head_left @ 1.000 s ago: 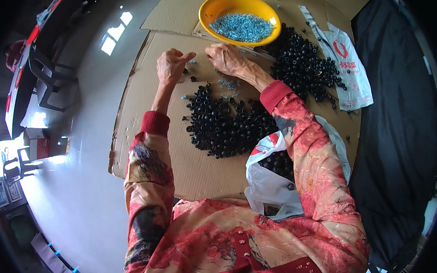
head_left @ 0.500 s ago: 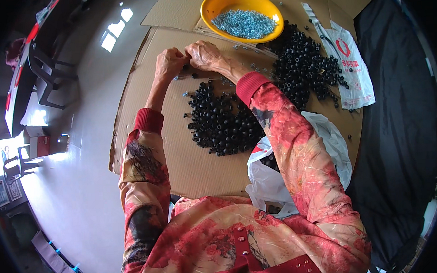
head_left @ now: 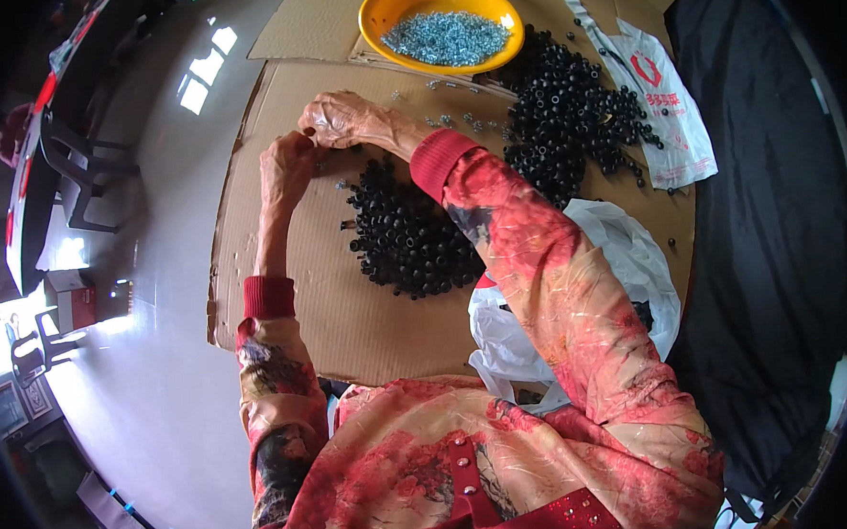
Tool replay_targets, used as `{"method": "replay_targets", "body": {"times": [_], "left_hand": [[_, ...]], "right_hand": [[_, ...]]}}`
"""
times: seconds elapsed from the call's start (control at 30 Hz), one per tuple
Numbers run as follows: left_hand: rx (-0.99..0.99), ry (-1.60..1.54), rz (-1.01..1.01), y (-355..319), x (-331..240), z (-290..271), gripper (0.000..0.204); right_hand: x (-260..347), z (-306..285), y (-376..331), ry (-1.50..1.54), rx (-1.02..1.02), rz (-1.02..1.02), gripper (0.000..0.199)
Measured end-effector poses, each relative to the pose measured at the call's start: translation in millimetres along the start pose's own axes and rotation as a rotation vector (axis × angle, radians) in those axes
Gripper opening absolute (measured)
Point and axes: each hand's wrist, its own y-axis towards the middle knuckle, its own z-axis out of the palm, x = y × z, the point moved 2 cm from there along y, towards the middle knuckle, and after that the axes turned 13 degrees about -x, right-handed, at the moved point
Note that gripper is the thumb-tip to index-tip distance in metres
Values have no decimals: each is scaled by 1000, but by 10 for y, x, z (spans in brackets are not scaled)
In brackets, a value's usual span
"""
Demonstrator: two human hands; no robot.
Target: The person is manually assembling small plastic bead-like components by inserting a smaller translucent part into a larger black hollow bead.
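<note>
My left hand (head_left: 286, 166) is closed, its fingertips pinched together near the left side of the cardboard. Just beside it, my right hand (head_left: 344, 120) bends over from the right with its fingers curled in, its tips meeting those of the left. Whatever lies between the fingertips is too small or hidden to make out. Right of the hands is a pile of small black round caps with hollow openings (head_left: 408, 237). A yellow bowl (head_left: 371, 39) beyond them holds many small silvery metal pieces, screw-like (head_left: 445, 39). A few such pieces are scattered behind my right wrist.
A second, larger heap of black caps (head_left: 569, 113) lies at the right. Past it is a flat white plastic bag (head_left: 686, 150) with red print. Another white bag (head_left: 499, 332) stands under my right forearm. Cardboard (head_left: 389, 338) covers the work surface; black cloth (head_left: 765, 199) hangs at right.
Both hands have moved left and a little nearer to me, staying together at the fingertips. The whole view has shifted slightly, so the bowl and heaps appear farther left.
</note>
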Motion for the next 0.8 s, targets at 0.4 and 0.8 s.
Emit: {"method": "replay_targets", "body": {"times": [0.4, 0.8], "left_hand": [[-56, 356, 190, -398, -147, -145, 29], [-116, 106, 404, -214, -713, 653, 25]], "right_hand": [[-673, -1233, -1146, -8, 78, 124, 11], [-752, -994, -1364, -83, -32, 167, 11]]}}
